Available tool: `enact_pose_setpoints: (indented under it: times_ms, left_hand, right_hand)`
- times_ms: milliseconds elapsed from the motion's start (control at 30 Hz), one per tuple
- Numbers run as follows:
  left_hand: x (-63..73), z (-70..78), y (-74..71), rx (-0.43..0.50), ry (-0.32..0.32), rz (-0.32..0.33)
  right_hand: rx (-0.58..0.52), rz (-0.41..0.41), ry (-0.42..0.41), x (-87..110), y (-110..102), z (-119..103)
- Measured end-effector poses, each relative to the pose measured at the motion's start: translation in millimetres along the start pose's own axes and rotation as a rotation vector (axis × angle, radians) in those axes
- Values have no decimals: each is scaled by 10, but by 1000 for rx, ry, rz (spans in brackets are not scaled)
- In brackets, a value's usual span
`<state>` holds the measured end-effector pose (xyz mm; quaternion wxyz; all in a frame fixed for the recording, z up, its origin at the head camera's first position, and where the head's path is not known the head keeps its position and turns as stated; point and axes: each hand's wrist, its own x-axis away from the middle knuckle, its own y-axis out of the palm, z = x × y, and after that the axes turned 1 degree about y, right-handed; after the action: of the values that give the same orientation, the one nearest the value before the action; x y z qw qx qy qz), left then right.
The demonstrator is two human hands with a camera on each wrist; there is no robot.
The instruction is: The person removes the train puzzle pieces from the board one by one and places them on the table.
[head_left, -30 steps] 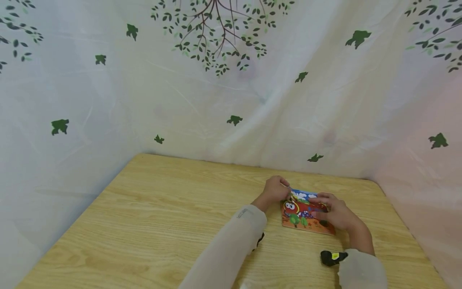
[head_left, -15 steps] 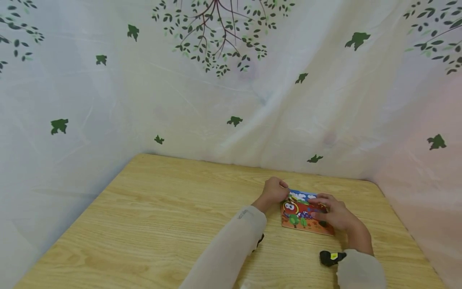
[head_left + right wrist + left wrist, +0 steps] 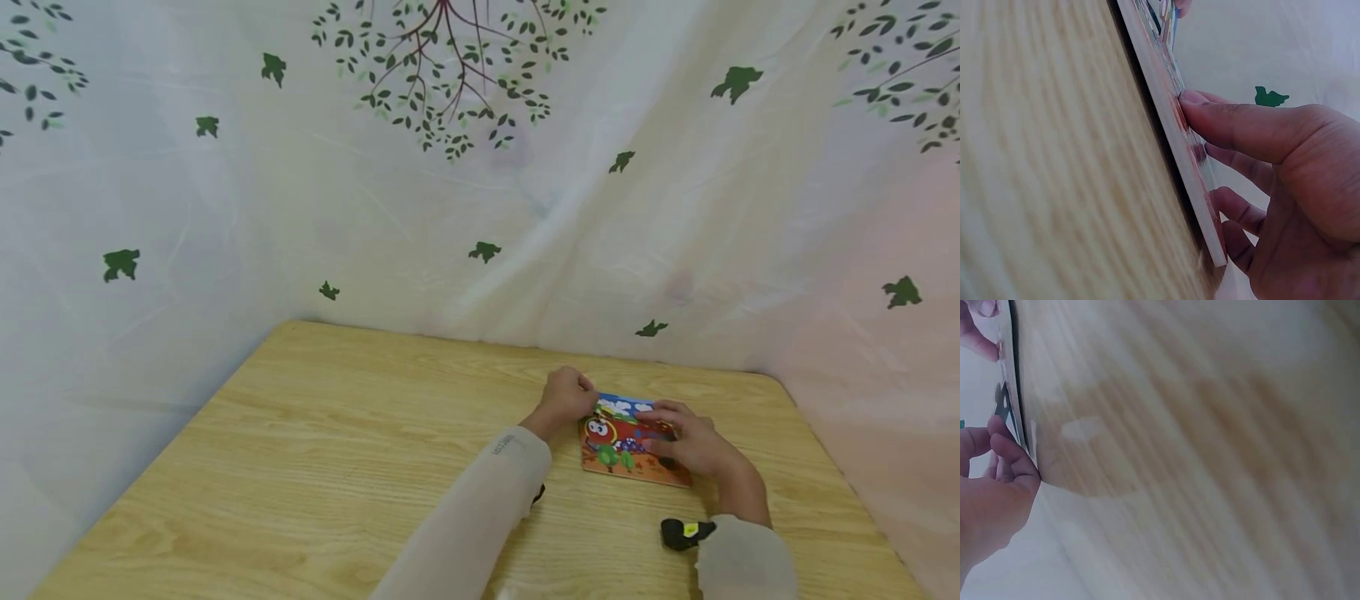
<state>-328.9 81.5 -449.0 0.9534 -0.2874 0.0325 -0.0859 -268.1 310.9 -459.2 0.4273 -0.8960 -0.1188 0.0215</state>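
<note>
A flat picture puzzle (image 3: pixel 635 475) with a red cartoon creature, blue sky and orange ground lies on the table. At its upper left corner my left hand (image 3: pixel 567 395) pinches a small puzzle piece (image 3: pixel 1001 403) between thumb and finger. The right wrist view has this piece (image 3: pixel 1167 24) standing tilted up from the board's face. My right hand (image 3: pixel 692 439) lies over the right part of the puzzle, thumb and fingertips touching its surface and spread apart. Part of the picture is hidden beneath that hand.
The wood-grain table (image 3: pixel 337 450) reaches back to a pale curtain (image 3: pixel 420 233) printed with branches and green birds. A black wrist strap (image 3: pixel 682 533) shows at the right sleeve. The puzzle lies near the table's back right.
</note>
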Motion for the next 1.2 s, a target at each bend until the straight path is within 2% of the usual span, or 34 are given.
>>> enact_pose_setpoints:
  times_ms: [167,333,500,600,733,833,1000,1200]
  left_hand:
    - [6,19,11,-23,1,11]
    - [-8,41,84,-102,50,37]
    - [18,141,77,-119,10,27]
    - [71,191,38,-76,-14,3]
    - [113,177,51,85,-34,-24]
    - [97,141,83,152,-50,-29]
    - [58,80,99,137,-71,-14]
    - [64,36,81,149,-132,20]
  right_hand:
    - [-6,-5,-2,-5,1,-1]
    - [-14,-13,-7,5,1,-11]
    - [-14,-25,-3,25,-7,-29]
    - [-6,-30,0,47,-20,-37]
    - [-2,-31,1,70,-25,-40]
    - [-9,-25,-15,68,-18,-31]
    - [-21,-23,-16,76,-20,-33]
    - [-27,-27,-7,87,-30,-47]
